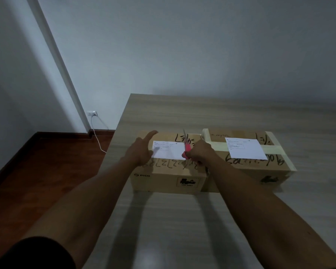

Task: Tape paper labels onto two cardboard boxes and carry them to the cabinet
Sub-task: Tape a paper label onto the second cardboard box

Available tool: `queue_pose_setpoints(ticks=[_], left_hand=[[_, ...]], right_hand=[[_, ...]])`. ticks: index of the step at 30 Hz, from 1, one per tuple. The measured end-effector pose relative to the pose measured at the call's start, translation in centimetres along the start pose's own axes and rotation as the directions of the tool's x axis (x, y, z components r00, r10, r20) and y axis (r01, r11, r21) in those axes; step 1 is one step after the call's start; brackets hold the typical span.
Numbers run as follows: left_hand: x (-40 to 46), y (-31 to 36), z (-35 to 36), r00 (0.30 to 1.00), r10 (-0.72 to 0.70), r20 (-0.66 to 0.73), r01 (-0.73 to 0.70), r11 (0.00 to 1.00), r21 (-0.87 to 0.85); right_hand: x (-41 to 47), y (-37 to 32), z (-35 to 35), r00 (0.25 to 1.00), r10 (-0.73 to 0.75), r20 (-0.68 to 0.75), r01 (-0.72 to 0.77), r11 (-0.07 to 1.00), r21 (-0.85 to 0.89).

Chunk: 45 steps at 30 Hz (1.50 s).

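Observation:
Two cardboard boxes stand side by side on the wooden table point(182, 220). The left box point(163, 177) carries a white paper label point(171, 151) on its top. My left hand point(141, 150) lies flat on the label's left end, fingers spread. My right hand point(200, 153) grips red-handled scissors point(187, 147) at the label's right edge, blades pointing away from me. The right box point(260, 169) has its own white label point(244, 148) lying over strips of pale tape point(273, 148).
The table's left edge drops to a dark wooden floor point(37, 171). A wall socket point(92, 113) with a white cable point(97, 138) sits on the wall at left. The wall runs behind the table's far edge.

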<state>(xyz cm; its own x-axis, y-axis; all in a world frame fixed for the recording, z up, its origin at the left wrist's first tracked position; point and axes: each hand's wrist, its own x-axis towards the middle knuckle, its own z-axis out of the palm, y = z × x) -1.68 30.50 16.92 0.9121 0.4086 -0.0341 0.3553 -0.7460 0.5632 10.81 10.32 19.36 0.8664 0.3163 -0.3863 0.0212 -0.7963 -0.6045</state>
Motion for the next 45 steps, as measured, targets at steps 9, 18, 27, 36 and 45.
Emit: queue_pose_setpoints(ticks=[9, 18, 27, 36, 45], left_hand=[[-1.9, -2.2, 1.1, 0.991, -0.124, -0.056, 0.127, 0.99, 0.056], [-1.6, -3.2, 2.4, 0.986, -0.135, -0.1, 0.126, 0.988, -0.09], [-0.1, 0.9, 0.3, 0.984, -0.159, -0.082, 0.071, 0.768, -0.636], [0.1, 5.2, -2.1, 0.985, -0.17, -0.028, 0.07, 0.543, -0.837], [0.6, 5.6, -1.9, 0.99, -0.128, -0.053, 0.031, 0.579, -0.815]], right_hand=[[0.5, 3.2, 2.4, 0.96, 0.28, 0.019, -0.273, 0.918, 0.288], [1.2, 2.8, 2.0, 0.898, 0.351, 0.266, -0.394, 0.91, 0.129], [0.2, -3.3, 1.2, 0.96, -0.266, -0.083, 0.278, 0.938, 0.206], [-0.2, -6.2, 1.6, 0.901, -0.431, -0.053, 0.385, 0.735, 0.558], [0.1, -7.6, 0.4, 0.918, -0.377, -0.125, 0.366, 0.679, 0.637]])
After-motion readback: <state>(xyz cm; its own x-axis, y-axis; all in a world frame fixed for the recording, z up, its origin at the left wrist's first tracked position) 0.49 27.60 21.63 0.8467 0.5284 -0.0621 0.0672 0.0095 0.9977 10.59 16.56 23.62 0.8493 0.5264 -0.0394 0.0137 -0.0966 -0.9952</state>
